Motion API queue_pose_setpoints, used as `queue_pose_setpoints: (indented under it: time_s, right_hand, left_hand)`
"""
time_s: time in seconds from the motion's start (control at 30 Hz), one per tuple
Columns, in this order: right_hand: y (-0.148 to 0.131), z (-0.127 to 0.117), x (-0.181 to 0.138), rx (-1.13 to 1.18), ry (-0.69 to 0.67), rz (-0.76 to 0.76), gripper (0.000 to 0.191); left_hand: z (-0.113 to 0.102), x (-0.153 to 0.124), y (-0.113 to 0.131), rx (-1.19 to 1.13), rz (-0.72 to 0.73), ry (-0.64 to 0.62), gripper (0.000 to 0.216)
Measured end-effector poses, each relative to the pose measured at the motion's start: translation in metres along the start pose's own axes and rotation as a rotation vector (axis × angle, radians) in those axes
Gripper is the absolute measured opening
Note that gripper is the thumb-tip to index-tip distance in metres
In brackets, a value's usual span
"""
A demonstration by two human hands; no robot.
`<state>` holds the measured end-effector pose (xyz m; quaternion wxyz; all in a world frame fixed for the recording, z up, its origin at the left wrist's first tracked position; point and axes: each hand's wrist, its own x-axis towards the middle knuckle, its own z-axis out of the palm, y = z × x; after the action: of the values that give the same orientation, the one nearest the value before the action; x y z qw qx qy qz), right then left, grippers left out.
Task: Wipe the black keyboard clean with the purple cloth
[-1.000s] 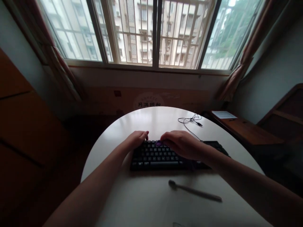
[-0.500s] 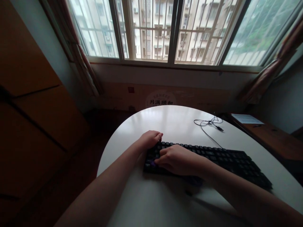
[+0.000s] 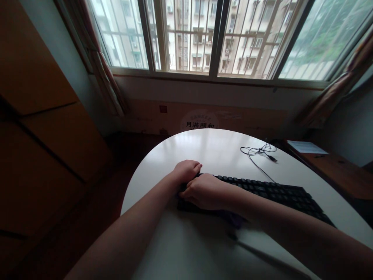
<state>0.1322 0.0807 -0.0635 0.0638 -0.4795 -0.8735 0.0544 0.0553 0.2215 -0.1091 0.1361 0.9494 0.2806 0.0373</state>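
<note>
A black keyboard (image 3: 262,188) lies on a white round table (image 3: 163,241). My left hand (image 3: 187,170) is closed around its far left corner. My right hand (image 3: 205,191) presses down on the keys at the left end, fingers bent and pinched together, close beside the left hand. Below my right wrist, a purple cloth (image 3: 236,219) droops at the keyboard's front edge; it seems to run under the hand, though the fingertips hide their end of it. Nearer to me lies a thin, dark, blurred stick (image 3: 262,252), partly under the right forearm.
The keyboard's black cable (image 3: 256,151) lies loosely coiled on the far right of the table. A brown side table (image 3: 335,167) with a white sheet (image 3: 307,147) stands to the right. Wooden cabinets (image 3: 52,140) rise on the left, and a barred window (image 3: 186,42) is ahead.
My right hand has slid left and slightly away from me over the keys, now close to the left hand. Purple fabric shows more below the wrist. The left hand keeps its hold.
</note>
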Motion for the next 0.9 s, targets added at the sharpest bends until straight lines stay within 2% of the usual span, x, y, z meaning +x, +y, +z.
queue_pose_setpoints:
  time_s: [0.17,0.3,0.43,0.57,0.7,0.9]
  right_hand:
    - [0.009,-0.011,-0.024,0.103,-0.095,0.068,0.025]
    - [0.011,-0.010,-0.033,0.120,-0.094,0.084,0.031]
    - [0.006,-0.004,-0.024,0.077,-0.039,0.070,0.033]
    - [-0.001,0.003,-0.007,0.037,0.041,0.040,0.026]
    - [-0.007,0.006,0.006,-0.025,0.060,0.010,0.023]
    - [-0.005,-0.001,0.001,0.004,0.061,0.003,0.020]
  left_hand:
    - [0.000,-0.003,0.000,-0.003,0.025,0.015,0.044]
    - [0.000,-0.003,0.001,-0.012,0.028,0.022,0.044]
    - [0.000,-0.003,0.001,-0.017,0.028,0.025,0.043]
    - [0.002,-0.002,-0.001,-0.025,0.030,0.020,0.043]
    - [0.004,0.001,-0.004,-0.036,0.034,0.014,0.043]
    - [0.006,0.003,-0.006,-0.040,0.055,0.013,0.042]
